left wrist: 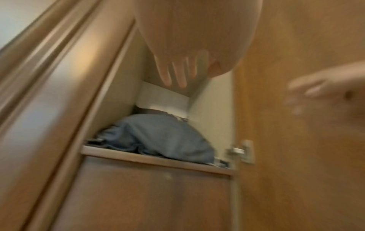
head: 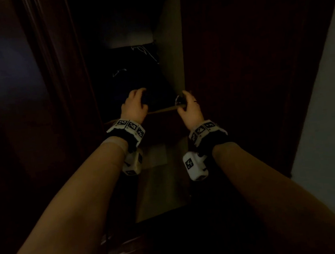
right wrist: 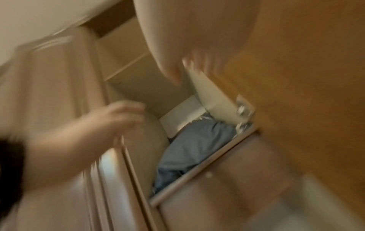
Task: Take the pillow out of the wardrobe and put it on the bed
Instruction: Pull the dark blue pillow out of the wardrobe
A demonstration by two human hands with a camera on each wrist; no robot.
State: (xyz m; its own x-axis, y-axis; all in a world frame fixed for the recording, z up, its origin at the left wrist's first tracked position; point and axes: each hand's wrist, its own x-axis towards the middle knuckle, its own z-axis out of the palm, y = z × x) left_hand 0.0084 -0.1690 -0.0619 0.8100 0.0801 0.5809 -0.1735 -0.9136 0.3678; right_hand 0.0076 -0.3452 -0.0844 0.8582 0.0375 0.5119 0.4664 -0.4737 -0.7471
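A blue pillow lies on a wardrobe shelf, filling most of the compartment; in the dim head view it looks dark. My left hand reaches in just above the pillow's near end. Its fingers are straight and hold nothing. My right hand is at the compartment's right edge, by the metal door hinge. Its fingers are blurred, spread, and hold nothing. The pillow also shows in the right wrist view, below both hands.
The wooden wardrobe door stands open on the right, with its hinge at shelf height. A closed panel sits below the shelf. The wardrobe frame bounds the left side. A pale wall lies to the far right.
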